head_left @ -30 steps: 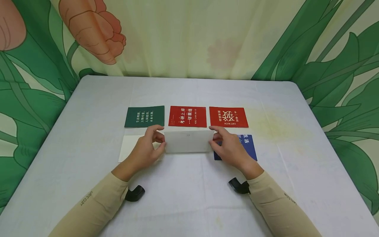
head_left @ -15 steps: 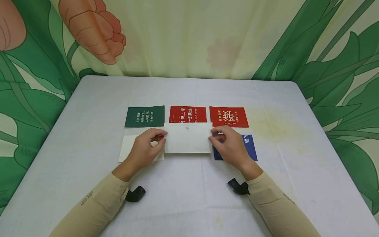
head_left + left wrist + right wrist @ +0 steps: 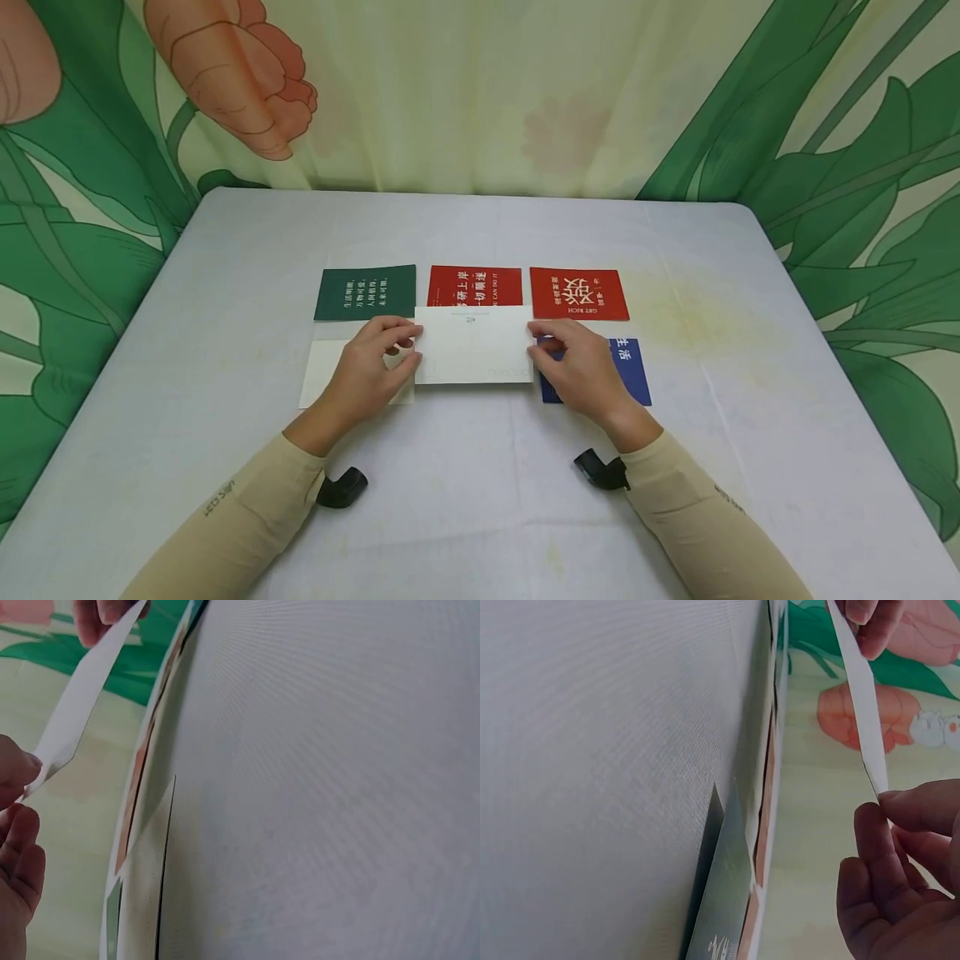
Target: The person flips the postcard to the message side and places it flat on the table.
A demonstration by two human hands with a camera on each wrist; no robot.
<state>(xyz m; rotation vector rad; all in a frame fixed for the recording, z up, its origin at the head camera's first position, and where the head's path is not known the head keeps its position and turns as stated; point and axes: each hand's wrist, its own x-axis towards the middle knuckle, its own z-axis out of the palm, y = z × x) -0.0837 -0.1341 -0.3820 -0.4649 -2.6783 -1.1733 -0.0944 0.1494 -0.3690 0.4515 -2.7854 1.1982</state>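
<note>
A white postcard (image 3: 474, 346) with faint print is held above the table between both hands. My left hand (image 3: 367, 367) pinches its left edge between thumb and fingers, and my right hand (image 3: 581, 371) pinches the right edge. Both wrist views show the postcard (image 3: 82, 697) raised off the cloth. Beneath the left hand lies a cream card (image 3: 318, 371), partly covered by it. A blue card (image 3: 632, 367) with white lettering sits partly hidden under the right hand. Behind, the postcard overlaps the lower part of a red card (image 3: 476, 285).
A green card (image 3: 365, 293) lies at the back left of the row, and another red card (image 3: 579, 293) at its right end. The white cloth-covered table (image 3: 480, 500) carries them all. A leaf-patterned curtain (image 3: 465, 100) hangs behind the table.
The postcard has tilted from steeply foreshortened to showing more of its face, its top edge now overlapping the middle red card. Both hands have stayed at its sides.
</note>
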